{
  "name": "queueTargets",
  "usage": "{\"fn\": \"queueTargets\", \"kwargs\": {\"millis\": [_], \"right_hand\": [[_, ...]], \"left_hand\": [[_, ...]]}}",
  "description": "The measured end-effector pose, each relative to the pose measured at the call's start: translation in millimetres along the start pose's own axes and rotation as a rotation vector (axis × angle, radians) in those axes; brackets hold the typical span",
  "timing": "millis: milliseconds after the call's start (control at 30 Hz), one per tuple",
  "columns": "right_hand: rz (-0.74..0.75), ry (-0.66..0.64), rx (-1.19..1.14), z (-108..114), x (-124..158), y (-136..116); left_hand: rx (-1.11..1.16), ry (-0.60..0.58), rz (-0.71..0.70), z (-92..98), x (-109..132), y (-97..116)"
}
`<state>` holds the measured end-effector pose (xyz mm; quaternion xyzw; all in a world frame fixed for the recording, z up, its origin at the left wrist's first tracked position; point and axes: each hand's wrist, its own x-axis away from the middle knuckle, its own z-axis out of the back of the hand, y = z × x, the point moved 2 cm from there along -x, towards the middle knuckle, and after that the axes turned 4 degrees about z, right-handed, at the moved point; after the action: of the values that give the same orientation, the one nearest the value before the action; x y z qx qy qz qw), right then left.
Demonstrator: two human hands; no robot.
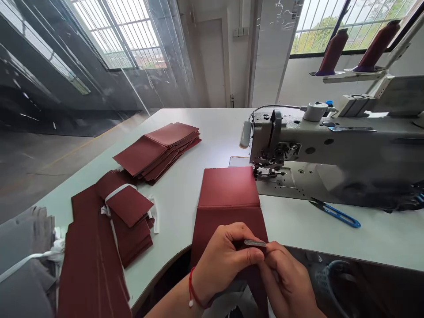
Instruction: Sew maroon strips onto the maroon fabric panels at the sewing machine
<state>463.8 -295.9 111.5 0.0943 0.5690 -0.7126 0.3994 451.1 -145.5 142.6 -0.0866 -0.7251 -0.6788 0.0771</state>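
Observation:
A folded dark red fabric piece (228,198) lies on the white table (185,194) in front of the sewing machine (331,145) and hangs over the near edge. My left hand (225,260) and my right hand (285,278) meet at its lower part, both with fingers pinched together. Between them sits a small silvery metal piece (255,243), like a clip or tweezers. Both hands also press on the fabric. The needle area (268,170) is just beyond the fabric's far right corner.
A stack of red fabric pieces (159,148) lies at the far left, another bundle tied with white strip (127,207) nearer, and long red strips (89,265) at the left edge. Blue thread snips (336,214) rest right of the machine bed. Thread cones (333,51) stand behind.

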Motion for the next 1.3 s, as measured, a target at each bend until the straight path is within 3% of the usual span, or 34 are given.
{"fn": "queueTargets", "kwargs": {"millis": [200, 367, 467, 567, 633, 767, 867, 1000, 1133, 1300], "right_hand": [[-0.023, 0.011, 0.020, -1, 7, 7], [-0.045, 0.035, 0.064, -5, 17, 17], [0.007, -0.078, 0.062, -7, 8, 24], [-0.044, -0.245, 0.097, -7, -31, 43], [-0.225, -0.286, 0.165, -7, -71, 69], [-0.381, -0.245, 0.253, -12, -135, 133], [-0.450, -0.247, 0.287, -18, -147, 166], [-0.468, -0.273, 0.286, -24, -139, 177], [-0.438, -0.299, 0.295, -23, -134, 175], [-0.205, -0.490, 0.243, 12, -119, 170]], "left_hand": [[-0.045, 0.042, 0.025, -2.9, 1, 4], [-0.067, 0.102, 0.022, -1.2, -3, -4], [-0.077, 0.106, 0.055, 10.0, -23, -5], [-0.271, 0.112, 0.004, 32.7, -71, 6], [-0.508, 0.142, -0.056, 50.7, -118, 14], [-0.740, 0.211, -0.093, 75.0, -208, 9], [-0.915, 0.297, -0.139, 77.0, -242, -8], [-1.160, 0.340, -0.241, 69.8, -240, -24], [-1.386, 0.199, -0.307, 62.6, -220, -24], [-1.577, 0.141, -0.380, 53.6, -205, -23]]}}
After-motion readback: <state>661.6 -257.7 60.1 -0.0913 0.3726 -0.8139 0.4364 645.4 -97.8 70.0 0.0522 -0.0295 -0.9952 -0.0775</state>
